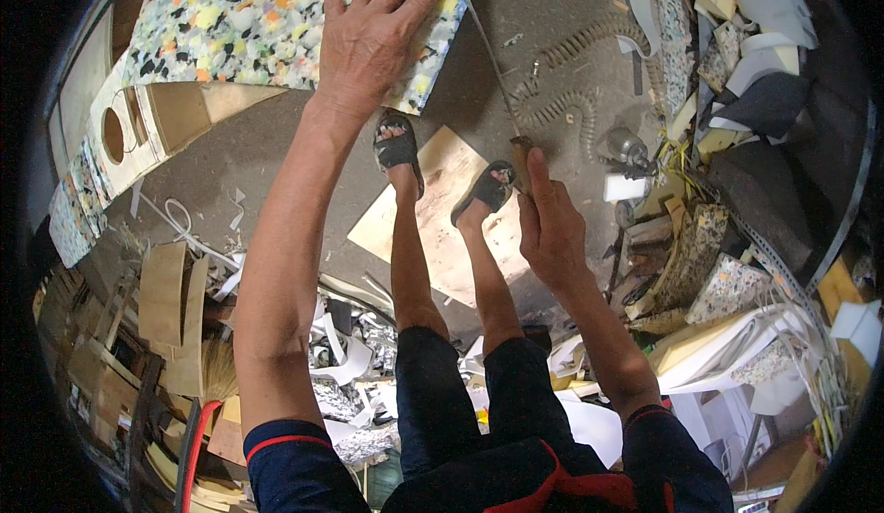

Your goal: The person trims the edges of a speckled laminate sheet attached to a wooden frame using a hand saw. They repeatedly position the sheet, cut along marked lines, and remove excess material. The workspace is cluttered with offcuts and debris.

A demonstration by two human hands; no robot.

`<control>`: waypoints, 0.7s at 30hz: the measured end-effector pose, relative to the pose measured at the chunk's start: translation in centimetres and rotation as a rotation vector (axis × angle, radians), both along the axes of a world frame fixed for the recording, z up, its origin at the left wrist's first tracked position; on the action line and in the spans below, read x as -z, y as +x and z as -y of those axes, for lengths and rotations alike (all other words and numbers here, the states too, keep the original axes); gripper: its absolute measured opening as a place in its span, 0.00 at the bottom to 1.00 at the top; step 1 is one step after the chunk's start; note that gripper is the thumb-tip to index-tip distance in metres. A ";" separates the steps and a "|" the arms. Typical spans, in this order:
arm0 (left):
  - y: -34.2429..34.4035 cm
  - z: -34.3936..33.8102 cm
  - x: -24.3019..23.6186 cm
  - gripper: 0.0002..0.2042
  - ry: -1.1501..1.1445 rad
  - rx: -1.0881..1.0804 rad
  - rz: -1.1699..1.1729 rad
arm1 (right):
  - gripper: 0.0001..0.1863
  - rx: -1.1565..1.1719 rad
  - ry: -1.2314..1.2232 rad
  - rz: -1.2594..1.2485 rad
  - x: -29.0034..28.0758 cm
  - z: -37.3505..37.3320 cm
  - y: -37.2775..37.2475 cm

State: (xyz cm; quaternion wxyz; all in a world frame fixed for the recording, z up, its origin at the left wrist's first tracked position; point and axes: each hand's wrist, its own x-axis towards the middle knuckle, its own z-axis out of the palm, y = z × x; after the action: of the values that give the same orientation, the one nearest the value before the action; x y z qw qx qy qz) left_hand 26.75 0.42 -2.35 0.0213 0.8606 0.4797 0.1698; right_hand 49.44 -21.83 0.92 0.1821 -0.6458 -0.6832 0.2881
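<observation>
The left hand (368, 45), fingers apart, lies on the multicoloured speckled foam sheet (230, 25), which overhangs the pale plywood frame's (175, 117) near edge. The right hand's (554, 227) fingers clamp the long thin metal blade's (497, 69) dark handle (522, 165); a slipping sheet could send it toward the left fingers.

A workshop, by its look: foam offcuts (750, 69) lie heaped well to the right of the pale board (446, 232) on the floor, a coiled hose (589, 36) nearer it. Left of the board are bare wood panels (164, 297); beyond it, a speckled foam sheet (230, 34).
</observation>
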 end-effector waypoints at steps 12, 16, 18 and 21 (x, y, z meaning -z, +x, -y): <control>-0.5 -0.3 3.0 0.33 0.035 -0.062 -0.123 | 0.35 0.020 -0.101 0.046 -1.5 -0.9 -0.5; -0.4 -0.2 2.6 0.33 0.028 -0.062 -0.156 | 0.35 0.028 -0.140 0.123 -1.2 -3.3 -1.5; -0.2 -0.2 2.2 0.32 0.047 -0.058 -0.124 | 0.36 0.027 -0.066 0.119 -0.5 -5.0 -2.0; 0.1 -0.4 1.5 0.32 0.074 -0.049 -0.164 | 0.38 0.020 0.156 0.060 0.1 -6.4 -2.0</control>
State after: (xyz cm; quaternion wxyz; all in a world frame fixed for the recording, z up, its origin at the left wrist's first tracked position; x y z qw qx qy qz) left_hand 26.87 0.84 -3.88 -0.0538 0.8598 0.4941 0.1169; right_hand 47.41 -15.45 0.83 0.2144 -0.6448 -0.7022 0.2125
